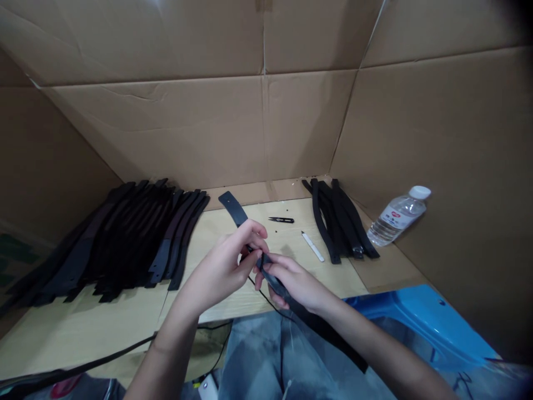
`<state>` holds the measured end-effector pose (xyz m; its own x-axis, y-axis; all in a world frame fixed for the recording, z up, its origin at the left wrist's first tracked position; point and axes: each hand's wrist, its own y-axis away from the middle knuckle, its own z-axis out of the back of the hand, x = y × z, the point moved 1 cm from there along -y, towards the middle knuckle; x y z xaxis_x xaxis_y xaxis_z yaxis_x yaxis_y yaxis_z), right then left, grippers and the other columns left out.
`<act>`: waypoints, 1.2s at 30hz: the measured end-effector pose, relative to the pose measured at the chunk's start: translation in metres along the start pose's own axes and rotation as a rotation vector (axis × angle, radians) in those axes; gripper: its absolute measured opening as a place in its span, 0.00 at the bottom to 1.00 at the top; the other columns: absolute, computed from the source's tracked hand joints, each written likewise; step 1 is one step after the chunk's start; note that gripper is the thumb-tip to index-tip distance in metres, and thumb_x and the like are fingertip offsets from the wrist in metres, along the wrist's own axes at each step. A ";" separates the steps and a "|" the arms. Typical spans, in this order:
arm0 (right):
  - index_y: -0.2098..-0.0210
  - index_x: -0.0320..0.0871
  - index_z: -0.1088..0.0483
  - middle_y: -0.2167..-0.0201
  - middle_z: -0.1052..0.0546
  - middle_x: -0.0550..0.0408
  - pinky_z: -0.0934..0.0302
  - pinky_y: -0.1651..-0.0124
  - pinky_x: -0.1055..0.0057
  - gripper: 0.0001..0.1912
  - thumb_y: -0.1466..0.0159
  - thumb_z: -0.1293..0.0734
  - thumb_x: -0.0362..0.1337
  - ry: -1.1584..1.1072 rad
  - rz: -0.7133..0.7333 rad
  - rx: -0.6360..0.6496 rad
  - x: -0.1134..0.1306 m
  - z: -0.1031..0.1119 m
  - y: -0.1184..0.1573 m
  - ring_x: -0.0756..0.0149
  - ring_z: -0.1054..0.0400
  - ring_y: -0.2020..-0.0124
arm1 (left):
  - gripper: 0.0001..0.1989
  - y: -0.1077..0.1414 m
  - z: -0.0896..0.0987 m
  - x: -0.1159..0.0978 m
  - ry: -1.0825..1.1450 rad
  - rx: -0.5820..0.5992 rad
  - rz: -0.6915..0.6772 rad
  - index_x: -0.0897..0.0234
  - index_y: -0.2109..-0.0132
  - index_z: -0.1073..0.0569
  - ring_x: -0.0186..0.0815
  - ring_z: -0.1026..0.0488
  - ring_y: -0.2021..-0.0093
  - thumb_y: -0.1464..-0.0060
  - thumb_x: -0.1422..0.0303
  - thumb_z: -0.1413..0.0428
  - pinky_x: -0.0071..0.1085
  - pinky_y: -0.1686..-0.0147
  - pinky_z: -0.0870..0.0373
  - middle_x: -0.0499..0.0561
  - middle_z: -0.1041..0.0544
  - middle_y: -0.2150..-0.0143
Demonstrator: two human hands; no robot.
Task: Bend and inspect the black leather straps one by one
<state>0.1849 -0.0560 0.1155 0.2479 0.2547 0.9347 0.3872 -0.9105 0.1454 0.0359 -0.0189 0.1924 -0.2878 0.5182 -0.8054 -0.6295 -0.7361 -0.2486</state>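
Note:
Both of my hands meet at the middle of a long black strap (234, 210), in front of my lap. My left hand (237, 253) pinches it from the far side, fingers curled round. My right hand (293, 280) grips it just nearer to me, thumb on top. The strap's far end, with small holes, points toward the back wall, and its other end hangs down past my right forearm. Thread snips (282, 220) and a white pen-like tool (312, 246) lie on the table beyond my hands. What sits between my fingertips is partly hidden.
A large heap of black straps (133, 239) covers the table's left side. A smaller pile of straps (333, 216) lies at right, beside a tilted water bottle (397, 216). Cardboard walls (166, 128) enclose the table (208, 250). A blue plastic piece (416, 316) is at front right.

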 end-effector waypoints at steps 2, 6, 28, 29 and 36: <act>0.60 0.43 0.34 0.69 0.26 0.58 0.53 0.89 0.79 0.10 0.36 0.41 0.42 -0.003 -0.009 0.003 -0.001 0.001 0.000 0.79 0.43 0.89 | 0.09 0.000 0.000 0.000 -0.009 -0.017 0.003 0.60 0.57 0.35 0.31 0.27 0.71 0.44 0.77 0.51 0.24 0.74 0.33 0.48 0.26 0.66; 0.60 0.42 0.34 0.73 0.27 0.59 0.51 0.89 0.78 0.14 0.35 0.42 0.46 -0.004 -0.014 0.018 -0.002 0.001 0.000 0.78 0.43 0.89 | 0.10 0.001 -0.003 -0.001 -0.006 0.015 -0.003 0.60 0.57 0.34 0.30 0.28 0.73 0.45 0.78 0.51 0.26 0.74 0.31 0.48 0.27 0.67; 0.67 0.42 0.36 0.84 0.33 0.64 0.53 0.89 0.80 0.13 0.35 0.43 0.44 0.037 -0.016 -0.063 -0.001 0.016 -0.013 0.76 0.46 0.90 | 0.04 -0.001 0.017 0.024 -0.266 -0.071 0.030 0.62 0.64 0.27 0.28 0.38 0.76 0.47 0.67 0.42 0.24 0.79 0.44 0.46 0.32 0.71; 0.67 0.42 0.36 0.84 0.34 0.64 0.53 0.89 0.80 0.13 0.35 0.43 0.44 0.044 -0.014 -0.072 -0.001 0.018 -0.013 0.76 0.46 0.90 | 0.05 -0.001 0.019 0.026 -0.318 -0.078 0.024 0.63 0.65 0.26 0.29 0.38 0.76 0.47 0.66 0.42 0.24 0.78 0.44 0.46 0.32 0.73; 0.67 0.42 0.36 0.84 0.34 0.64 0.53 0.89 0.80 0.11 0.36 0.42 0.43 0.077 -0.016 -0.081 -0.001 0.022 -0.018 0.76 0.46 0.90 | 0.13 -0.002 0.017 0.030 -0.365 0.013 0.075 0.65 0.70 0.24 0.29 0.37 0.76 0.43 0.62 0.45 0.25 0.75 0.44 0.48 0.27 0.76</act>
<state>0.1971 -0.0326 0.1049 0.1718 0.2462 0.9539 0.3166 -0.9307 0.1832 0.0164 0.0059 0.1784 -0.5700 0.5860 -0.5759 -0.6054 -0.7734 -0.1877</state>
